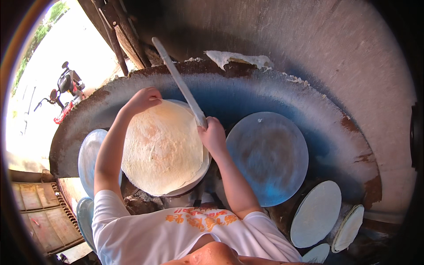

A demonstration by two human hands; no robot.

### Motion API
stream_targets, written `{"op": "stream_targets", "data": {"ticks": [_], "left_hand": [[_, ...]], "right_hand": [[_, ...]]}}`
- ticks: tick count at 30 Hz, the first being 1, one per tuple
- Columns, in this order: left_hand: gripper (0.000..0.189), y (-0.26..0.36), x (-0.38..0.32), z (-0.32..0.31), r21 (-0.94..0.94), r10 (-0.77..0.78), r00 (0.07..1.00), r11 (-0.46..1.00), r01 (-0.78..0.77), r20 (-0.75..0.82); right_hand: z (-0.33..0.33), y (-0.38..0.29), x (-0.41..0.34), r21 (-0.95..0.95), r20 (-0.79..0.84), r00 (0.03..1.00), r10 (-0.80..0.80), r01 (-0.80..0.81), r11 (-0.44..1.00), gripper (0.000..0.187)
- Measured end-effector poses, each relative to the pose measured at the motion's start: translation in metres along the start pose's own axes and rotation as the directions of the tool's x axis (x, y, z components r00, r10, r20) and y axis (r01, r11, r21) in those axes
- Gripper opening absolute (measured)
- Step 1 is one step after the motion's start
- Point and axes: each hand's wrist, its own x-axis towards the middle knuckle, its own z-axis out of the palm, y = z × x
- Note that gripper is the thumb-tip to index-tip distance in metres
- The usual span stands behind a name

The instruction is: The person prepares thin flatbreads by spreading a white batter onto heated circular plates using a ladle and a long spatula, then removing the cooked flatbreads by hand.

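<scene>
A large, thin, pale flatbread [162, 149] covers most of a round griddle [198, 179] in front of me. My left hand [144, 99] pinches the flatbread's far left edge between thumb and fingers. In my right hand [213, 135] is a long, flat wooden stick [179, 79]. It slants up and to the left from my fist, over the flatbread's far right side. My right hand is beside the right edge of the bread; whether it also touches the bread, I cannot tell.
A second round griddle [265, 159] with a browned middle lies to the right. Further round discs stand at the left [92, 159] and lower right [316, 215]. A curved, crusted wall [225, 86] arcs behind, with a dough scrap [238, 59] on its rim. Outside stands a scooter [68, 86].
</scene>
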Motion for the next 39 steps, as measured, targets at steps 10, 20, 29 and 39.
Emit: {"op": "stream_targets", "data": {"ticks": [10, 20, 29, 39], "left_hand": [[0.017, 0.168, -0.200, -0.031, 0.225, 0.100, 0.944, 0.974, -0.028, -0.314], [0.014, 0.271, -0.277, -0.069, 0.328, 0.238, 0.957, 0.929, -0.174, -0.168], [0.047, 0.411, -0.188, -0.007, -0.152, 0.294, 0.951, 0.940, -0.306, -0.098], [0.052, 0.871, -0.045, 0.283, -0.493, 0.861, 0.507, 0.461, -0.738, 0.046]], "right_hand": [[-0.048, -0.015, -0.160, 0.426, 0.139, 0.984, 0.109, -0.159, 0.891, 0.044], [-0.026, -0.055, -0.215, 0.651, -0.160, 0.984, -0.075, 0.163, 0.741, 0.014], [-0.246, -0.061, -0.390, 0.458, -0.369, 0.884, 0.288, -0.097, 0.884, 0.020], [-0.671, 0.084, -0.630, -0.109, -0.936, 0.333, 0.110, -0.573, 0.812, 0.007]]}}
